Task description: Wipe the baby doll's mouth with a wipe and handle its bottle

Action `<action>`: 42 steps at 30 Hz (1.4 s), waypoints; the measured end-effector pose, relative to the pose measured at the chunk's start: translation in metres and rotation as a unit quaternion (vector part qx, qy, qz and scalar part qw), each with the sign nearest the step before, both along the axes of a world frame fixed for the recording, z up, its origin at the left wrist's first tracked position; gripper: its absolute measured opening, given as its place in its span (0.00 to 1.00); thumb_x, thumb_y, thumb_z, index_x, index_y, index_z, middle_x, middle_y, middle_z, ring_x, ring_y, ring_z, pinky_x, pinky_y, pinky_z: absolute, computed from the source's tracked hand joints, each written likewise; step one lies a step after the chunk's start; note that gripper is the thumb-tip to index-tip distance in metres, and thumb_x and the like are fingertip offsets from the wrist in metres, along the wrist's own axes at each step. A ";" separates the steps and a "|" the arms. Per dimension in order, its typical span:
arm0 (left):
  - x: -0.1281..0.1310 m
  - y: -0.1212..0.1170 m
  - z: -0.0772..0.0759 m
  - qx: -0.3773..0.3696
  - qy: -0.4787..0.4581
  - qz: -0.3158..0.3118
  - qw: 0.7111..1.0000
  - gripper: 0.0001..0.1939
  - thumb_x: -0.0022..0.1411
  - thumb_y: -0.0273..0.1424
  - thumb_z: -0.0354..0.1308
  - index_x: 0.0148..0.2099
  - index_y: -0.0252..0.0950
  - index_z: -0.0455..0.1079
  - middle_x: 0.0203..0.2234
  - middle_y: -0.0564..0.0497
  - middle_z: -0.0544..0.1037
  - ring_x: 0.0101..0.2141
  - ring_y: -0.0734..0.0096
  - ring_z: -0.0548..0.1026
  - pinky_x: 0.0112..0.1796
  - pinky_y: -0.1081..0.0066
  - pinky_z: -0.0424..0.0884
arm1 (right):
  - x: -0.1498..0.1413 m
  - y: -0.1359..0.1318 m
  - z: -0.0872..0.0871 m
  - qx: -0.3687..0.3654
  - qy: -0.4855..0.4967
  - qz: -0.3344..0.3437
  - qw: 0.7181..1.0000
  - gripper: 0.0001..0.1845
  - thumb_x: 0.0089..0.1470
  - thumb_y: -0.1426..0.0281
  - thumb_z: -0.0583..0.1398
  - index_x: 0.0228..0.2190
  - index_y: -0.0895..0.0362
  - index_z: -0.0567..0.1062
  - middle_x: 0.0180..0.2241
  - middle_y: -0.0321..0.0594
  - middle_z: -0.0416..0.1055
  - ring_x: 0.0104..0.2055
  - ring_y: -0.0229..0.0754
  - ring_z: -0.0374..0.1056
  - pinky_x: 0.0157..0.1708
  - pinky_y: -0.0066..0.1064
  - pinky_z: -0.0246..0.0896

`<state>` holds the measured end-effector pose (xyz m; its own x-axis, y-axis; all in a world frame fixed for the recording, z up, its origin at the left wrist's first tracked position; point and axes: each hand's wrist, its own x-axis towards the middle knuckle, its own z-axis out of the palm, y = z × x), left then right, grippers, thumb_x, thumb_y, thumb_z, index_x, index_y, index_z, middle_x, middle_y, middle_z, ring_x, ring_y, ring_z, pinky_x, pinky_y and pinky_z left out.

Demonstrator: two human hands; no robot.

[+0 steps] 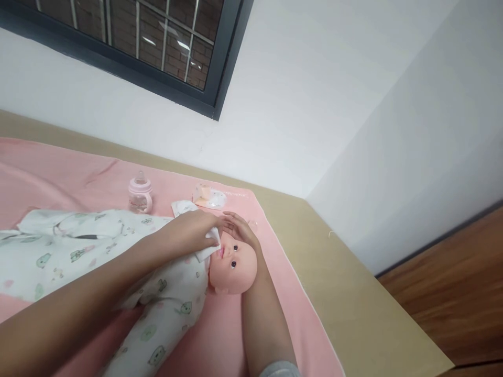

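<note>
A baby doll (239, 267) in a white suit with animal prints lies on its back, its bald head toward the right. My left hand (202, 229) reaches across its chest, fingers closed on a white wipe (208, 252) beside the doll's mouth and chin. On the far side of the head, my right hand (240, 230) curves close to the cheek with its fingers stretched out and slightly bent. My right forearm runs along the crown of the head. Whether the right palm touches the doll is hidden.
A pink baby bottle (140, 193) with a handle stands behind the doll. A small printed packet (210, 196) and a clear small item (252, 225) lie beyond my hands. A pink blanket (275, 293) covers part of the tan tabletop (338, 283), backed by white walls and a window (212, 104).
</note>
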<state>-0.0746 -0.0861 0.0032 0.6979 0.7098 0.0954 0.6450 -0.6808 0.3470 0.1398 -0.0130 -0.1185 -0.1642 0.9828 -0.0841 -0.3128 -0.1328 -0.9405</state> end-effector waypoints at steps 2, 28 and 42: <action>0.001 0.001 -0.001 0.010 -0.011 -0.003 1.000 0.06 0.54 0.27 0.52 0.31 0.39 0.70 0.27 0.52 0.78 0.32 0.61 0.75 0.28 0.70 0.62 | 0.000 0.000 0.000 0.001 0.000 0.000 1.000 0.22 0.39 0.66 0.69 0.39 0.56 0.73 0.34 0.37 0.75 0.38 0.38 0.72 0.48 0.35 0.65; 0.005 -0.003 -0.002 -0.037 -0.077 -0.026 0.996 0.05 0.53 0.28 0.55 0.31 0.39 0.72 0.31 0.55 0.79 0.34 0.63 0.76 0.31 0.71 0.64 | -0.002 -0.003 0.004 0.003 -0.018 -0.005 1.000 0.18 0.41 0.66 0.68 0.37 0.55 0.73 0.33 0.37 0.75 0.37 0.39 0.71 0.46 0.36 0.66; 0.004 0.003 -0.006 0.002 -0.097 0.014 0.995 0.08 0.56 0.30 0.53 0.38 0.40 0.72 0.34 0.52 0.79 0.38 0.60 0.75 0.35 0.68 0.65 | 0.000 -0.005 0.005 0.012 -0.003 0.018 1.000 0.16 0.44 0.64 0.67 0.36 0.55 0.74 0.34 0.37 0.75 0.39 0.38 0.72 0.48 0.35 0.65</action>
<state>-0.0703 -0.0830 -0.0028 0.6464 0.7278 0.2292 0.5852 -0.6656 0.4632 0.1402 -0.0184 -0.1135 -0.1989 0.9780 -0.0624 -0.3033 -0.1219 -0.9451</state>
